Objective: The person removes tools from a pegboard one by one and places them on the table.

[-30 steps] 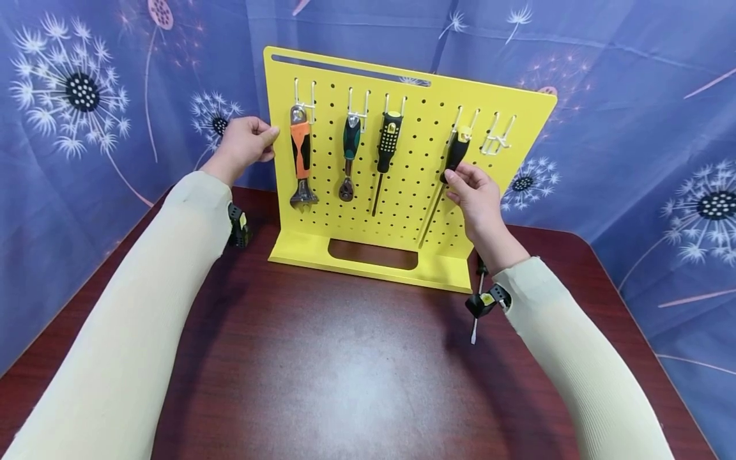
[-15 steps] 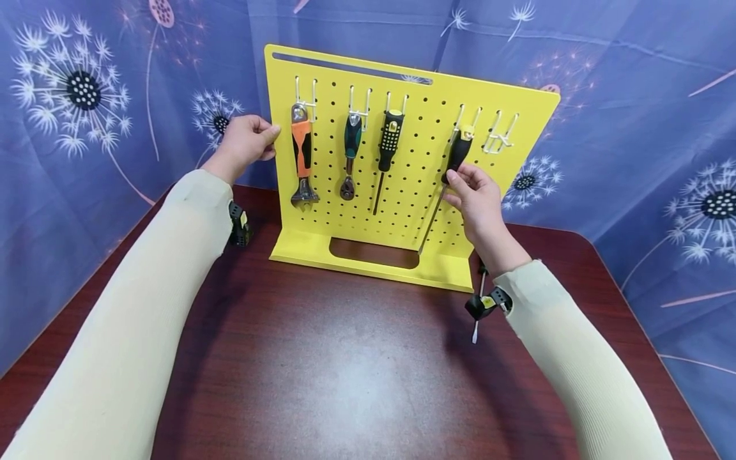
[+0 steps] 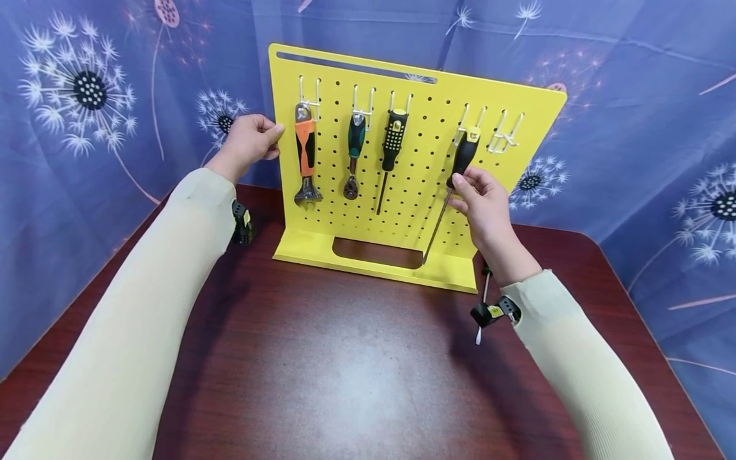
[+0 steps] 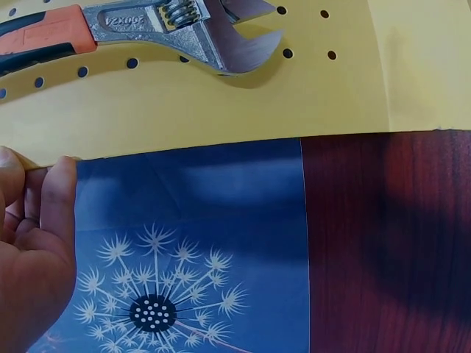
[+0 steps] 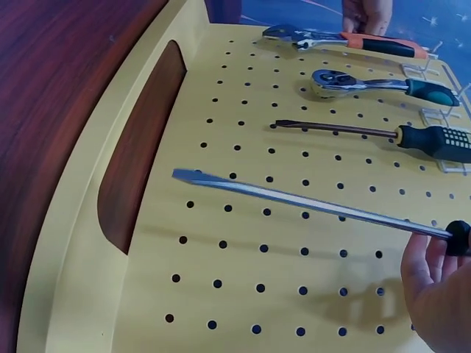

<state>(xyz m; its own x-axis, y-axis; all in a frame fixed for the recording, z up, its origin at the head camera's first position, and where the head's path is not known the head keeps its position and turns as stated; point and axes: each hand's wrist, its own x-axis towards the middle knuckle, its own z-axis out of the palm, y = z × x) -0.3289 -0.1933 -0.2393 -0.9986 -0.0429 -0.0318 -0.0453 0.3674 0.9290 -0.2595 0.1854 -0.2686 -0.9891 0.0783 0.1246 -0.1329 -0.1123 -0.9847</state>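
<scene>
My left hand [image 3: 251, 144] pinches the left edge of a yellow pegboard [image 3: 420, 83] between thumb and fingers. At the board's right side, my right hand [image 3: 484, 203] pinches the lower handle of a long flathead screwdriver [image 3: 466, 150]. That screwdriver's top is at a white hook [image 3: 473, 116], and its shaft slants down-left, standing off the board in the right wrist view. Hanging leftward of it are a black-and-yellow screwdriver [image 3: 393, 142], a green-handled ratchet wrench [image 3: 356, 135] and an orange adjustable wrench [image 3: 306, 150]. Part of the right hand's grip is cut off in its wrist view.
A bare white hook [image 3: 503, 142] is at the board's far right. Another screwdriver [image 3: 478, 335] lies on the dark red table [image 3: 345, 358], partly hidden behind the right wrist camera [image 3: 489, 313]. A blue patterned curtain [image 3: 644, 96] hangs close behind.
The lower end of the long screwdriver has swung slightly outward from the board, and my right hand has shifted a little with it. My left hand keeps its grip on the edge.
</scene>
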